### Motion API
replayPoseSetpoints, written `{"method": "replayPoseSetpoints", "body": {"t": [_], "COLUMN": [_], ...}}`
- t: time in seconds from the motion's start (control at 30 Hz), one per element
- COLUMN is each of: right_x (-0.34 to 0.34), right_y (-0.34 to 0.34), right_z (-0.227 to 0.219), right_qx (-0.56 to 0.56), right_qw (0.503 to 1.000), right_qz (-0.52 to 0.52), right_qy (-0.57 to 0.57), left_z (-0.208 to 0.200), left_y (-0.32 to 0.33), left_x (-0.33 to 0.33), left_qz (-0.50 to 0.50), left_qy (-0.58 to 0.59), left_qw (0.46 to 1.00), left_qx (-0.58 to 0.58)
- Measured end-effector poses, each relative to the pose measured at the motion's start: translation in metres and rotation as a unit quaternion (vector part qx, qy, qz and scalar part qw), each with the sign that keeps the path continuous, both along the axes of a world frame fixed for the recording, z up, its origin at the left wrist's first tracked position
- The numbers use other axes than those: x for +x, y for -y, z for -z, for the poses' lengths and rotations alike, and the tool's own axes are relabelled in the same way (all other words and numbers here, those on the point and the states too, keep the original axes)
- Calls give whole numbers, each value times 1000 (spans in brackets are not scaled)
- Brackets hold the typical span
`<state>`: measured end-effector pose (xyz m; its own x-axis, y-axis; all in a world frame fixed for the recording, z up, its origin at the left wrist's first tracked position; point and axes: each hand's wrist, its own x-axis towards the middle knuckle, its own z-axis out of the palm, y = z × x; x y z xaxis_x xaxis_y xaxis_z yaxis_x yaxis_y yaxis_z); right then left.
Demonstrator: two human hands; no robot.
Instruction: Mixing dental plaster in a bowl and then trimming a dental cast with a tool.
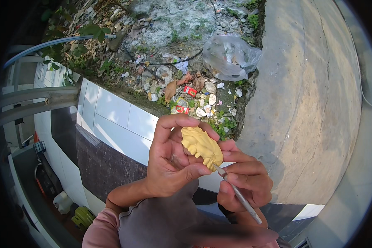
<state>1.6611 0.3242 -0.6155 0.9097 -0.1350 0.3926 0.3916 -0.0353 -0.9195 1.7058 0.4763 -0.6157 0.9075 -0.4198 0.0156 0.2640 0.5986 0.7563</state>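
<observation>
My left hand holds a yellow dental cast from the left, thumb below and fingers curled behind and above it. A row of moulded teeth runs along the cast's lower left edge. In my right hand is a slim metal craft knife, gripped like a pen with its handle slanting down to the right. Its blade tip meets the cast's lower end, beside the teeth there. Fingers of my right hand also come close to the cast's right side; whether they touch it I cannot tell.
Beyond my hands lies a rubble patch with litter, weeds and a clear plastic bag. Concrete paving spans the right. White tiles and a dark stone slab lie left, near a metal rail and a green tool.
</observation>
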Motion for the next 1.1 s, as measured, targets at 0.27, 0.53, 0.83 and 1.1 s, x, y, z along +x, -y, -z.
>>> {"method": "replayPoseSetpoints", "body": {"t": [0.27,0.53,0.83,1.1], "right_x": [0,0,0,0], "right_y": [3,2,1,2], "right_z": [-4,-3,-3,-8], "right_qx": [15,31,-23,-64], "right_qw": [1000,999,999,998], "right_qz": [13,18,18,16], "right_qy": [-16,-21,-15,-14], "left_z": [-4,-5,-4,-5], "left_y": [2,2,2,4], "left_x": [-1,0,1,1], "left_qz": [-4,-3,-3,-19], "left_qy": [-91,-87,-67,-39], "left_qw": [996,996,998,999], "left_qx": [-21,-15,-9,18]}}
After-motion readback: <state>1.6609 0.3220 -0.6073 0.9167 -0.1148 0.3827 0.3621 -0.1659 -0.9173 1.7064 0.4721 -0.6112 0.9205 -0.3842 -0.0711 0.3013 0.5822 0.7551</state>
